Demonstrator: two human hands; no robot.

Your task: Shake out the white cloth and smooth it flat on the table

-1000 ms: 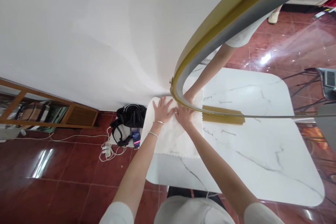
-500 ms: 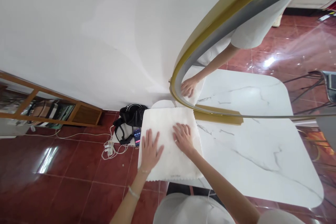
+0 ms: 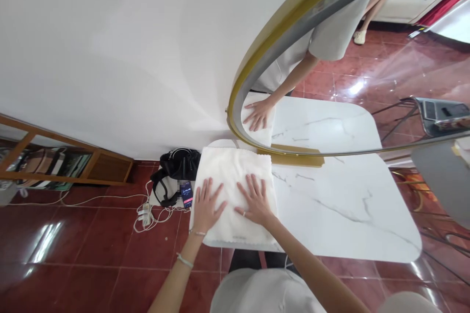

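Note:
A white towel-like cloth (image 3: 231,225) with scalloped edges lies spread over the left end of the white marbled table (image 3: 352,220). My left hand (image 3: 207,208) rests flat on the cloth's left side, fingers spread, a bracelet at the wrist. On its right side my right hand (image 3: 255,203) also lies flat with spread fingers and a ring on one of them. Neither hand grips anything. Small creases show in the cloth between and above the hands.
A gold-framed mirror (image 3: 235,117) leans over the table's back, its base (image 3: 293,157) on the tabletop. Left of the table are a black bag (image 3: 180,162), a lit phone (image 3: 187,194) and white cables with a power strip (image 3: 144,215). A wooden cabinet (image 3: 110,165) stands further left.
My right hand's fingers have gone from slightly bent to spread flat on the cloth. The cloth's near edge has shifted up a little, and the whole view has moved slightly.

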